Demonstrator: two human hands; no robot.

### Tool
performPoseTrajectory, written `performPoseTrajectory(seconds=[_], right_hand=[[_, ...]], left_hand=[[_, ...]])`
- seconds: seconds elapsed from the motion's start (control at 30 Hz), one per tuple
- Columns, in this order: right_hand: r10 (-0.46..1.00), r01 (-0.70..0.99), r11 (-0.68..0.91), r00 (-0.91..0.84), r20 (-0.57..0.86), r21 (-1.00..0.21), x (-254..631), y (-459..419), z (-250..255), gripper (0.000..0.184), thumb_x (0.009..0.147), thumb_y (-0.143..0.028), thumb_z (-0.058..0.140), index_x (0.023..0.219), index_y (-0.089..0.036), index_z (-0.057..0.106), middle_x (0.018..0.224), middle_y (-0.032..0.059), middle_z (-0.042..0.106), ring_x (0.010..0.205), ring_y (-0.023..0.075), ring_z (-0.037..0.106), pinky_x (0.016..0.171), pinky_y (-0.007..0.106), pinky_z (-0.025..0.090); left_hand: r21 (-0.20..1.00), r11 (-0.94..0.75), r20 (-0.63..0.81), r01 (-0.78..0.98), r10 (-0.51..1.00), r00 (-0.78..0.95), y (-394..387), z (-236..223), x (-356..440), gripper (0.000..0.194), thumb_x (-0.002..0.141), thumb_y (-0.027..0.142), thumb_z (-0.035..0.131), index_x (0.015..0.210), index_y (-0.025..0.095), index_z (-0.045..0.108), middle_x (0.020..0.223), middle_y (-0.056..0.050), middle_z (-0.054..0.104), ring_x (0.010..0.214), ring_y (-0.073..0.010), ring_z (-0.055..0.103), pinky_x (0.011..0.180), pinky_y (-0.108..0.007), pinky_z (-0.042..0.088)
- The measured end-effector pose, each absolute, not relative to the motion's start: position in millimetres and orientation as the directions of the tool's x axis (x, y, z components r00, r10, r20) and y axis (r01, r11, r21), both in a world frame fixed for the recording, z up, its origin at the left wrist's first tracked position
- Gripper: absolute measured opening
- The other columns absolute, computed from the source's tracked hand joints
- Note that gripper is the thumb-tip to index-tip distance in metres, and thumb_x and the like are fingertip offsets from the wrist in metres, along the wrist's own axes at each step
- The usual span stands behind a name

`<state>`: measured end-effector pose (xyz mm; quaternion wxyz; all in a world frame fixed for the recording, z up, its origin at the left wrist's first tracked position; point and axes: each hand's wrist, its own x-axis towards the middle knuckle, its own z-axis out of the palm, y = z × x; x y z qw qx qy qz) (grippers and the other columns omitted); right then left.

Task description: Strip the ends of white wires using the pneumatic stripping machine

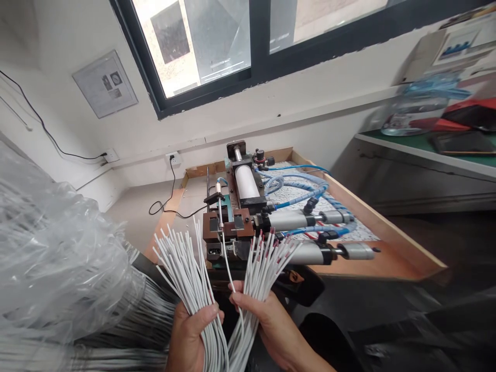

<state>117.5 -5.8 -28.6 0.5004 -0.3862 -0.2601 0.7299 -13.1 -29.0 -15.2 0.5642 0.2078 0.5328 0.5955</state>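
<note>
Wire bundles: two; left hand one, right hand one.

Bright daylight fills the window, its left pane partly washed out. The wall is softly lit; the lower right sinks into shadow, seemingly too dim to read. Glare streaks the plastic. Blur smears the bottle, edges stretch, wires look sharper.

Head-worn view, facing forward and down, slightly tilted — wires close, machine just beyond, window behind
</note>
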Motion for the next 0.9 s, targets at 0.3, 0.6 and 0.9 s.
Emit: performPoseTrajectory(seconds=[0.3, 0.6, 0.9], right_hand=[[0.834, -0.378, 0.152, 0.545, -0.087, -0.913, 207.0, -0.1, 35.5, 0.021, 0.054, -0.031, 0.071, 0.072, -0.024, 0.063, 0.067, 0.0021, 0.057, 0.059, 0.0180, 0.051, 0.056, 0.032, 0.040], [0.974, -0.209, 0.063, -0.201, 0.106, -0.976, 124.4, 12.1, -3.3, 0.021, 0.070, -0.034, 0.058, 0.074, -0.017, 0.069, 0.069, 0.0041, 0.063, 0.067, 0.0186, 0.054, 0.063, 0.029, 0.042], [0.970, -0.407, -0.227, -0.173, -0.169, -0.885, 111.7, 11.3, -26.6, 0.023, 0.065, -0.037, 0.063, 0.061, -0.014, 0.064, 0.051, -0.0020, 0.053, 0.046, 0.0071, 0.035, 0.047, 0.021, 0.028]], left_hand=[[0.868, 0.212, -0.355, -0.450, 0.897, -0.263, -31.5, -22.1, -13.4, 0.016, 0.046, 0.012, 0.069, 0.061, 0.015, 0.062, 0.048, 0.000, 0.060, 0.046, -0.0136, 0.054, 0.050, -0.026, 0.043], [0.878, 0.232, -0.383, -0.419, 0.866, -0.323, -33.3, -24.8, 2.1, 0.019, 0.041, 0.013, 0.072, 0.057, 0.014, 0.062, 0.044, 0.001, 0.059, 0.043, -0.0139, 0.054, 0.048, -0.026, 0.043], [0.864, 0.189, -0.372, -0.467, 0.865, -0.337, -28.8, -23.1, -2.7, 0.017, 0.045, 0.019, 0.072, 0.059, 0.013, 0.064, 0.046, -0.003, 0.063, 0.044, -0.0150, 0.056, 0.047, -0.025, 0.043]])
